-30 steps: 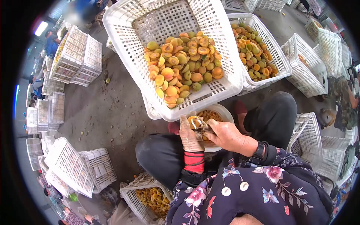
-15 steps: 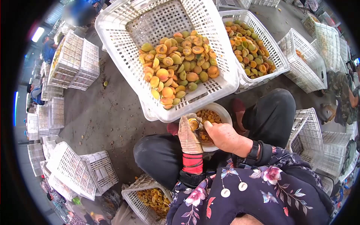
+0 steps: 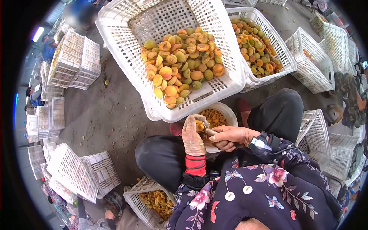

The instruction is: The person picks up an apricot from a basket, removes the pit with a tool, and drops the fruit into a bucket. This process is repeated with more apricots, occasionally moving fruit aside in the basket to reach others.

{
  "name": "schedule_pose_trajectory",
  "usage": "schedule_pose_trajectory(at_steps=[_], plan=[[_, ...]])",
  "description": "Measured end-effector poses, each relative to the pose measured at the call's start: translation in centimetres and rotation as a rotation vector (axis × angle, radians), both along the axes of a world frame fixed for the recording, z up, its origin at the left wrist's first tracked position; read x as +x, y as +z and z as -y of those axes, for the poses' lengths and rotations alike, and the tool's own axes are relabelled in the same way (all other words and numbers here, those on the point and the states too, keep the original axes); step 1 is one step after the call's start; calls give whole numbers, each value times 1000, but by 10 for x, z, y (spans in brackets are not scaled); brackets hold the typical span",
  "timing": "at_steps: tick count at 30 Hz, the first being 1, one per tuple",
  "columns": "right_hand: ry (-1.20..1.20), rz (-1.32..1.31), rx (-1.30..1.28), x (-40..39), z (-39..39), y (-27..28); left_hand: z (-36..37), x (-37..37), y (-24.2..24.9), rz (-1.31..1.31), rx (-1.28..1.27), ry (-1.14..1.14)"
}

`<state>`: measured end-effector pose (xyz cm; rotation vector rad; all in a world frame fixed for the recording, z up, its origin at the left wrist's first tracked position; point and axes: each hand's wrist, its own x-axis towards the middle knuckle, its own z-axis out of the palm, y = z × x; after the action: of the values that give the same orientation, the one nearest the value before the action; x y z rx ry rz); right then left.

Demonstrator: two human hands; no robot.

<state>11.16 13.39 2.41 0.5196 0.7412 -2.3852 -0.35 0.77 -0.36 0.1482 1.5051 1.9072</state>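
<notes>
My left hand (image 3: 193, 138), in a worn, stained glove with a red cuff, is closed around an apricot (image 3: 199, 125). Bare and closed, my right hand (image 3: 234, 137) grips a small hand tool (image 3: 210, 132) with a pale handle; its tip is hidden against the fruit. Both hands meet above a white bucket (image 3: 231, 116) that holds small orange-brown pieces (image 3: 213, 117). Just beyond them, a tilted white crate (image 3: 224, 87) holds many halved apricots (image 3: 180, 63).
Another crate (image 3: 288, 69) of apricots stands behind to the right. A crate (image 3: 132, 199) of flattened fruit sits by my left knee. Stacked crates (image 3: 73, 61) line the left, more crates (image 3: 312, 63) the right. A person in camouflage clothing (image 3: 348, 97) is at the right edge.
My right hand has turned and drawn back slightly, so its curled fingers and the tool handle now show. The left hand keeps hold of the apricot in nearly the same place.
</notes>
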Motion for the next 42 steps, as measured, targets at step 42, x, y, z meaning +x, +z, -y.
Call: schedule_pose_trajectory(at_steps=[42], plan=[[471, -637, 1917, -187, -86, -110, -2, -6, -29, 43, -113, 4]])
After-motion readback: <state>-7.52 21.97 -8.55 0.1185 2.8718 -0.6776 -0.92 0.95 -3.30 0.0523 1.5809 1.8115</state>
